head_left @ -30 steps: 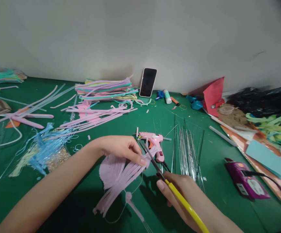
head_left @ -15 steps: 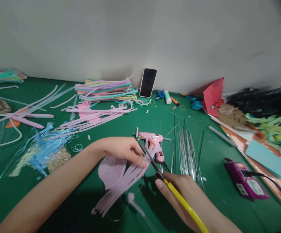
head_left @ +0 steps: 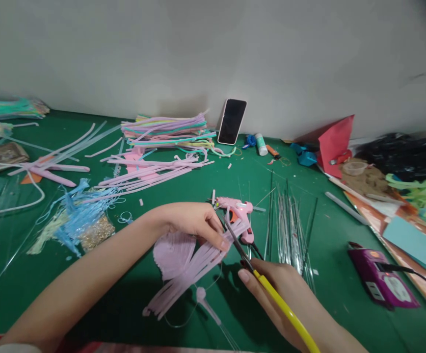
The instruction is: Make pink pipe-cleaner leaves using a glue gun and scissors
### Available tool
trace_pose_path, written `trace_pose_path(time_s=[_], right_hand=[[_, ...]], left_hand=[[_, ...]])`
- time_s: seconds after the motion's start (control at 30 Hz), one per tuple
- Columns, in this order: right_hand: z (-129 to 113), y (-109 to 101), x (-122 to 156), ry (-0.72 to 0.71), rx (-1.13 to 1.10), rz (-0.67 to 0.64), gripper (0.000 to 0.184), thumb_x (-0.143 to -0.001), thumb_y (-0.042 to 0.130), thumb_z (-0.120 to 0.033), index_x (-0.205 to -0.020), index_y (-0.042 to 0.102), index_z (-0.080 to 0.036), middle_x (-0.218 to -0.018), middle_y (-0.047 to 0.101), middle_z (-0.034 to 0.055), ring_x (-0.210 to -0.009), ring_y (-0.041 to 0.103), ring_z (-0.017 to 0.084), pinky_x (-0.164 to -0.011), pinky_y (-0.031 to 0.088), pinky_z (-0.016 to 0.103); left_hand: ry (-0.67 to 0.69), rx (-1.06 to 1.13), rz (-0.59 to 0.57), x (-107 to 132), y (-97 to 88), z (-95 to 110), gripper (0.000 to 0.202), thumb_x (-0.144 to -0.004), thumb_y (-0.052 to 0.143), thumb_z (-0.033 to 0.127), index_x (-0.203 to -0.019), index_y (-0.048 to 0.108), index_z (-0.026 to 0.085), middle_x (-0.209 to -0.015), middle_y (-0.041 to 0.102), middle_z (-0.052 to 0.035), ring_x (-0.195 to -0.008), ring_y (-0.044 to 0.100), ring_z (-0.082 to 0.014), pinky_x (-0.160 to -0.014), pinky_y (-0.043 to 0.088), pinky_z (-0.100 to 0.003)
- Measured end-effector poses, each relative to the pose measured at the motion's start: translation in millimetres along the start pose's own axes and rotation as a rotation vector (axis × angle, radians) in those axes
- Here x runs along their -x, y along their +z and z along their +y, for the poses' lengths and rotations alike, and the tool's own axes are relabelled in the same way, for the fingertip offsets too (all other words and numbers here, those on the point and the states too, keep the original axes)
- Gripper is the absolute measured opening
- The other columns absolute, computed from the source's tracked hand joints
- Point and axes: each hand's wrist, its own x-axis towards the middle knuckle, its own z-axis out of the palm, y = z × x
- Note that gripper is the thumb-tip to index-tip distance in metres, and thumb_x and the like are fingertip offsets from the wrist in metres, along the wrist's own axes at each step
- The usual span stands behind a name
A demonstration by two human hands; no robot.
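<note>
My left hand [head_left: 201,225] is closed on a bundle of pale lilac pipe cleaners [head_left: 187,279], pinching it near its upper end. In my right hand [head_left: 290,294] are scissors with yellow handles [head_left: 284,305]. Their dark metal blades reach up to the bundle's end, just beyond my left fingertips; whether they touch it I cannot tell. Beneath my left hand shows a rounded lilac piece made of pipe cleaners [head_left: 174,255]. A small lilac bud on thin wires [head_left: 201,294] lies below the bundle. Right behind the blades rests a pink glue gun [head_left: 240,210], partly covered.
Thin metal wires [head_left: 290,230] lie right of the glue gun. A purple device with a cord [head_left: 382,279] sits farther right. Colourful pipe cleaners [head_left: 169,130] and a leaning phone [head_left: 232,121] stand at the back. Blue tassels [head_left: 75,211] and a bag of gold beads [head_left: 97,233] lie left.
The view has shifted a little, so the table's contents appear slightly farther right and its near edge shows. Both hands keep nearly the same hold on the bundle and scissors.
</note>
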Motion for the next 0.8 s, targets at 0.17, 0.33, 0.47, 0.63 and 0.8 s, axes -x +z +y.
trace_pose_path(time_s=[0.17, 0.33, 0.47, 0.63, 0.8], right_hand=[[3.4, 10.7, -3.6, 0.000, -0.064, 0.082, 0.046, -0.088, 0.038, -0.059, -0.059, 0.033, -0.024, -0.050, 0.032, -0.0046, -0.045, 0.027, 0.012, -0.046, 0.020, 0.026], [10.5, 16.4, -12.1, -0.004, -0.071, 0.191, 0.049, -0.087, 0.039, -0.060, -0.056, 0.029, -0.023, -0.049, 0.024, -0.0054, -0.045, 0.022, 0.010, -0.044, 0.019, 0.025], [14.0, 10.5, -12.7, 0.011, 0.020, 0.232, 0.048, -0.086, 0.042, -0.059, -0.055, 0.036, -0.023, -0.044, 0.033, -0.0045, -0.041, 0.029, 0.011, -0.044, 0.024, 0.024], [12.7, 9.0, 3.2, 0.051, 0.162, 0.221, 0.041, -0.087, 0.044, -0.054, -0.062, 0.051, -0.023, -0.047, 0.054, 0.0006, -0.040, 0.051, 0.015, -0.043, 0.031, 0.024], [23.9, 21.4, 17.4, 0.024, 0.386, 0.071, 0.022, -0.082, 0.055, -0.038, -0.089, 0.063, -0.019, -0.077, 0.072, 0.0091, -0.059, 0.069, 0.024, -0.046, 0.039, 0.026]], left_hand=[[-0.007, -0.058, 0.011, 0.3, -3.1, -2.0, 0.030, -0.071, 0.070, 0.042, -0.063, 0.070, 0.012, -0.053, 0.045, 0.0030, -0.054, 0.036, -0.0100, -0.050, 0.025, -0.025], [-0.025, -0.058, -0.043, 4.4, -4.2, -1.5, 0.028, -0.074, 0.069, 0.039, -0.067, 0.071, 0.013, -0.052, 0.045, 0.0030, -0.053, 0.034, -0.0093, -0.048, 0.024, -0.024], [-0.024, -0.070, -0.006, 9.8, -5.3, 2.7, 0.031, -0.073, 0.070, 0.043, -0.065, 0.070, 0.013, -0.052, 0.048, 0.0032, -0.052, 0.036, -0.0086, -0.046, 0.025, -0.022], [-0.064, -0.033, -0.061, 17.4, -10.6, 5.7, 0.019, -0.068, 0.075, 0.032, -0.070, 0.068, 0.014, -0.064, 0.064, 0.0010, -0.060, 0.054, -0.0121, -0.053, 0.039, -0.019], [-0.092, 0.055, -0.033, 24.1, -16.7, 4.3, 0.013, -0.068, 0.075, 0.024, -0.078, 0.069, 0.017, -0.073, 0.071, -0.0001, -0.070, 0.063, -0.0154, -0.065, 0.047, -0.022]])
